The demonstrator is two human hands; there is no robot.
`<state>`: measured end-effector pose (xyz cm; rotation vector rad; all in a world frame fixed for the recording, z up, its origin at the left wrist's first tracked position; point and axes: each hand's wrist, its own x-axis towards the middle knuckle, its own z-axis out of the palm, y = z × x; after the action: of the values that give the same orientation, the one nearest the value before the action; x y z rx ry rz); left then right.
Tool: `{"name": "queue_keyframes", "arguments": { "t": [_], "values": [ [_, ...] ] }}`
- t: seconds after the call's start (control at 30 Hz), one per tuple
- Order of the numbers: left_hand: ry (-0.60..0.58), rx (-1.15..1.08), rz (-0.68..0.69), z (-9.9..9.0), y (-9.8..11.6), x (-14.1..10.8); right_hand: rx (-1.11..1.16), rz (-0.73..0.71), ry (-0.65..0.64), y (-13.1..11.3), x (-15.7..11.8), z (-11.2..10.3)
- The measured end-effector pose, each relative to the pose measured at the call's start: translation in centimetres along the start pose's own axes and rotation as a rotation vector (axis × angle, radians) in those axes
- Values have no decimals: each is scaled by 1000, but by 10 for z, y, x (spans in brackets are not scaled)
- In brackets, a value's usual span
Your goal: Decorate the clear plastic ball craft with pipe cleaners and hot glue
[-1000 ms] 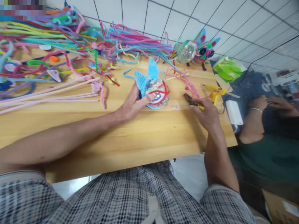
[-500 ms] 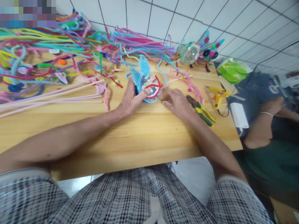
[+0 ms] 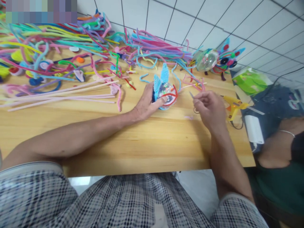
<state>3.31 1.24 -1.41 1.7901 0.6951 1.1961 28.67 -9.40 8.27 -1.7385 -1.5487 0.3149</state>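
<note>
My left hand [image 3: 148, 104] is closed around a small craft figure [image 3: 169, 96]. It has a clear rounded body with colourful bits inside, two blue fuzzy ears and a red pipe cleaner curved across its front; the thumb presses on that front. To the right, my right hand [image 3: 210, 107] is closed on small scissors [image 3: 192, 94]. Their pointed tip sticks out to the left and a finger loop shows below the fingers. The scissors are apart from the figure. A pale pink scrap [image 3: 189, 117] lies on the table between the hands.
Loose pipe cleaners [image 3: 61, 41] cover the back left, with a pink and purple bundle [image 3: 156, 44] beside them. A finished-looking figure with eyes [image 3: 226, 61] stands at the back right. A yellow glue gun [image 3: 234, 107] lies near the right edge; another person's arm [image 3: 276, 142] is beyond.
My right hand has moved right, away from the figure, with the scissors, and now hides the pliers. The view has shifted. My left hand still holds the figure.
</note>
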Motion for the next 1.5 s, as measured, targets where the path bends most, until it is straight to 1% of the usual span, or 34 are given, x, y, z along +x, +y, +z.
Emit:
{"name": "queue_keyframes", "arguments": {
  "t": [0.07, 0.13, 0.23, 0.33, 0.4, 0.63, 0.8, 0.93, 1.07, 1.3, 1.4, 1.5],
  "values": [
    [-10, -12, -19, 0, 2, 0, 71, -69, 45, -12, -10, -1],
    [-17, -16, -37, -1, 4, 0, 106, -162, 30, -26, -20, 3],
    [-17, -10, -25, -2, 7, 0, 72, -312, -1, -44, -29, 15],
    [-24, 0, -5, -3, 8, -1, 20, -430, -7, -51, -30, 26],
    [-32, 11, 6, -3, 10, -1, 1, -471, -4, -51, -29, 30],
    [-64, 33, 12, -5, 19, -1, -50, -483, 17, -44, -27, 34],
    [-68, 19, 3, -4, 21, -1, -102, -424, 6, -42, -26, 35],
    [-61, 3, -2, -3, 20, -1, -138, -373, 2, -41, -26, 35],
    [-53, 8, -8, -4, 17, -1, -144, -372, 30, -37, -25, 38],
    [-117, 52, 47, -8, 11, 1, -106, -340, 53, -32, -25, 41],
    [-141, 54, 66, -9, 8, 1, -83, -358, 69, -32, -26, 42],
    [-139, 44, 81, -10, 7, 0, -73, -368, 69, -31, -27, 42]
  ]
}}
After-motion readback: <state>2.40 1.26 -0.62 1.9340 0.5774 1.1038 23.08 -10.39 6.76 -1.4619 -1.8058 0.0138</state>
